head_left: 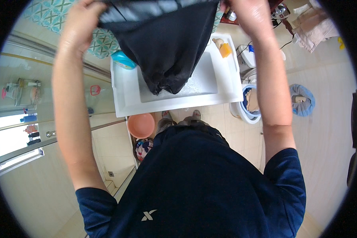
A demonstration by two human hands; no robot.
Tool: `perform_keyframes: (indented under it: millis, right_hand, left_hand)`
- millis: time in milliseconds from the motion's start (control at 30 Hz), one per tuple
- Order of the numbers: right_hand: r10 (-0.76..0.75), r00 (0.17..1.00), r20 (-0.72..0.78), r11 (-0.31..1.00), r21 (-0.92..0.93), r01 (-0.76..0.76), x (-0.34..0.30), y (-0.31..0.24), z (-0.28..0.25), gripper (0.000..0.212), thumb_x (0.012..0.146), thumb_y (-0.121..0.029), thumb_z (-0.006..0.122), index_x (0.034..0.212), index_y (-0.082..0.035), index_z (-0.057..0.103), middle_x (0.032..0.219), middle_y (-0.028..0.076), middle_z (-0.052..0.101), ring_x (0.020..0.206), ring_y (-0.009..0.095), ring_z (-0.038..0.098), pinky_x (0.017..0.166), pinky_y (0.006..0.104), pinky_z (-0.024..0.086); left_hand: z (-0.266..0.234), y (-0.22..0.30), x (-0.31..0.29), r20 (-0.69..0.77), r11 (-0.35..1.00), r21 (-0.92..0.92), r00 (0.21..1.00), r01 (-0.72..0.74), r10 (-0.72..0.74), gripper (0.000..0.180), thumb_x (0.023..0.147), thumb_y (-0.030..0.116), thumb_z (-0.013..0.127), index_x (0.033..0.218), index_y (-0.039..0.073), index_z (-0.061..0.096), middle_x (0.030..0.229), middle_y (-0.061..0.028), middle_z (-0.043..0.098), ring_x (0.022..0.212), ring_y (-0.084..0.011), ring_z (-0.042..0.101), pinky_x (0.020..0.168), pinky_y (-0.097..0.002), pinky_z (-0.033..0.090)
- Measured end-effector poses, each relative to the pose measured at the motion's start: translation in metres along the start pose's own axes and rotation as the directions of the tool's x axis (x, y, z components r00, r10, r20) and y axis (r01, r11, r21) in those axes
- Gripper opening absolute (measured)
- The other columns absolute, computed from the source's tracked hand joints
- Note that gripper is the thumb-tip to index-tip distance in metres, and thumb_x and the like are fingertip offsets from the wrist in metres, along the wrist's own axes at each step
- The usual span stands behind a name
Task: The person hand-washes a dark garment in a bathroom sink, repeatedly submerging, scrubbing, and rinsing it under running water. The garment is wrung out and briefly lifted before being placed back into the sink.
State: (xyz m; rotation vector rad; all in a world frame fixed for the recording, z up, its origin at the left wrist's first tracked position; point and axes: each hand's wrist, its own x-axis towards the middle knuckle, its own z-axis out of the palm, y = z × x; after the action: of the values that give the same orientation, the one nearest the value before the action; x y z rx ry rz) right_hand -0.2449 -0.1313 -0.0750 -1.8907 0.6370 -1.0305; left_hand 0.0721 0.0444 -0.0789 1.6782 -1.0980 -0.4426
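Note:
A wet-looking black garment (166, 43) hangs stretched between my raised hands; its exact kind does not show. A shiny grey band runs along its top. My left hand (83, 23) is closed on its upper left corner. At the upper right corner, my right hand (252, 16) grips it too, with the fingers partly cut off by the picture's top edge. The garment's bunched lower end hangs over the white sink (125, 97), which has some water in its basin. On the sink's left rim lies a turquoise bottle (123, 60). A yellow-orange block (225, 50) sits on the right rim.
Below the sink stand a pink basin (141, 125) and a container of patterned cloth (144, 148). To the right are a white tub with clothes (250, 101) and a blue-rimmed basket (303, 99). A glass partition (39, 75) runs along the left. Light cloths (313, 27) hang at upper right.

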Motion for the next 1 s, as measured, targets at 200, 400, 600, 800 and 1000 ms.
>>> perform_keyframes:
  millis: [200,400,600,800,1000]
  right_hand:
    - [0.444,0.887,0.128,0.893,-0.145,-0.426,-0.124,0.238,0.093,0.022,0.103,-0.008,0.057,0.114,-0.003,0.075,0.078,0.009,0.074,0.059,0.015,0.071,0.058,0.0332,0.057]
    - [0.66,0.744,0.107,0.65,-0.577,-0.494,-0.275,0.375,0.15,0.019,0.097,-0.006,0.063,0.108,-0.01,0.078,0.091,0.016,0.077,0.083,0.031,0.076,0.082,0.0413,0.06]
    - [0.375,0.876,0.304,0.854,-0.481,-0.198,-0.218,0.284,0.11,0.021,0.087,-0.004,0.064,0.102,-0.007,0.079,0.103,0.021,0.075,0.101,0.04,0.069,0.094,0.0471,0.056]
    - [-0.292,0.907,0.304,0.794,-0.451,0.407,-0.058,0.088,0.056,0.024,0.09,-0.003,0.068,0.111,-0.01,0.079,0.094,0.011,0.07,0.088,0.026,0.071,0.081,0.0376,0.058]
    - [-0.285,0.958,0.029,0.957,-0.043,0.286,0.021,-0.084,0.03,0.023,0.098,-0.005,0.06,0.111,0.001,0.078,0.083,0.005,0.074,0.067,0.012,0.067,0.062,0.0279,0.054]
  left_hand:
    - [0.116,-0.251,-0.092,-0.025,0.901,0.385,0.978,0.199,-0.205,0.033,0.087,0.002,0.059,0.111,0.009,0.08,0.102,-0.0153,0.079,0.092,-0.0297,0.075,0.086,-0.0409,0.058]
    - [0.193,-0.396,-0.222,0.026,0.736,0.596,0.908,0.321,-0.418,0.023,0.086,0.008,0.064,0.102,0.01,0.081,0.102,-0.0164,0.078,0.1,-0.0371,0.073,0.093,-0.0472,0.056]
    - [0.155,-0.325,-0.21,0.012,0.827,0.213,0.845,0.521,-0.535,0.024,0.091,0.008,0.058,0.104,0.005,0.079,0.089,-0.0127,0.076,0.08,-0.0268,0.073,0.076,-0.0391,0.057]
    - [0.066,-0.116,-0.078,0.053,0.955,-0.28,0.995,0.095,-0.083,0.026,0.097,0.0,0.046,0.11,0.003,0.069,0.09,-0.0043,0.064,0.068,-0.0115,0.056,0.064,-0.0257,0.047]
    - [0.018,0.082,0.008,-0.127,0.922,-0.231,0.949,-0.312,0.289,0.023,0.101,0.01,0.051,0.107,0.003,0.072,0.084,-0.0015,0.068,0.066,-0.0087,0.058,0.056,-0.0242,0.043]
